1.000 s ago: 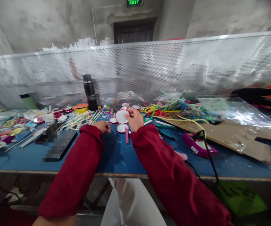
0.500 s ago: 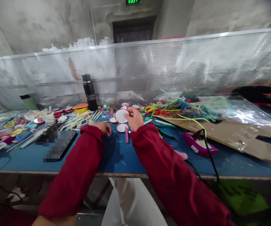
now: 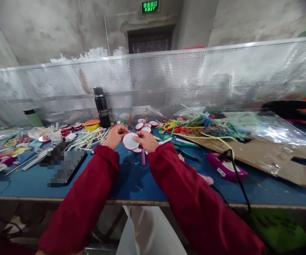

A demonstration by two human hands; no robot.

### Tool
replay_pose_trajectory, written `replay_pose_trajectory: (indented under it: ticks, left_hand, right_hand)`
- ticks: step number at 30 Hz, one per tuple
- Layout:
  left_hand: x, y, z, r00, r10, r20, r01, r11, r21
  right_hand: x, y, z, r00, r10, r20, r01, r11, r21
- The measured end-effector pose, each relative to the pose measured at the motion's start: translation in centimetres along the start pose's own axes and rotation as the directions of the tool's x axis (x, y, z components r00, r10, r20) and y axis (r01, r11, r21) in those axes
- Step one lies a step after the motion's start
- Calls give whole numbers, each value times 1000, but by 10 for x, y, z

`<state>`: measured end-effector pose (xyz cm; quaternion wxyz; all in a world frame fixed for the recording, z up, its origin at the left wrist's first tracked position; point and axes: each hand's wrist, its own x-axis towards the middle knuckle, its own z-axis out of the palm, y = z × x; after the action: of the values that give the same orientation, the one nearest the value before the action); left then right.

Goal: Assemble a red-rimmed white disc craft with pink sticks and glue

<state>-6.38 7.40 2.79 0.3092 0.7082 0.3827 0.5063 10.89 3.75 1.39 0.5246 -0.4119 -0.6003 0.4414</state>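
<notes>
A round white disc with a red rim [image 3: 130, 141] is held upright above the table. My right hand [image 3: 147, 140] pinches it at its right edge, thumb across the white face. At the disc's upper left edge is my left hand [image 3: 115, 136], its fingers pressed together; whether they grip the rim or some small piece is hidden. Below the disc, a pink stick [image 3: 143, 157] lies on the blue table, partly over another red-rimmed disc [image 3: 137, 150]. Several more such discs [image 3: 146, 129] lie behind my hands.
Thin pale sticks [image 3: 89, 140] and a phone [image 3: 69, 168] lie left, with a black bottle [image 3: 101, 108] behind. To the right are tangled coloured cords [image 3: 208, 125], teal-handled pliers [image 3: 187, 152], a purple corded device [image 3: 226, 166] and cardboard [image 3: 261, 152]. A perforated metal screen [image 3: 163, 81] runs along the back.
My left hand has moved up and right from the table to the disc's edge. The right hand has brought the disc slightly lower and to the left.
</notes>
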Motion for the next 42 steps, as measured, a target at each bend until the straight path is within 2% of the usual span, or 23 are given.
replay_pose_trajectory:
  ticks: [3,7,14,23,28,31,34,38,40,42]
  left_hand:
    - [-3,6,4,1000,6,-6,-6,998,-66]
    - [-4,8,4,1000,-1,-13,0,998,-55]
    - [-5,13,0,996,23,86,-20,999,-42]
    - [-7,15,-1,996,53,76,-54,998,15]
    - [-7,13,-1,989,60,134,-59,998,-10]
    - [-7,13,-3,978,29,206,-25,999,-19]
    - [-8,15,-3,975,6,224,-7,1000,4]
    - [-9,17,2,986,60,154,-70,996,58]
    - [-9,18,6,995,83,46,-87,993,84]
    - [-9,19,8,996,29,-89,-26,999,39]
  right_hand:
    - [-2,3,6,999,5,52,-11,994,110]
    - [-3,3,8,998,27,58,-35,989,142]
    - [-1,1,5,997,21,79,-39,970,241]
    - [1,2,6,1000,21,16,-24,979,201]
    - [1,3,6,997,48,66,-60,977,207]
    - [1,5,6,991,84,100,-103,974,203]
    - [2,6,6,985,117,129,-139,974,177]
    - [3,4,7,991,93,98,-107,983,148]
    - [0,2,7,992,57,113,-72,987,141]
    - [-4,-1,8,984,11,176,-35,990,138]
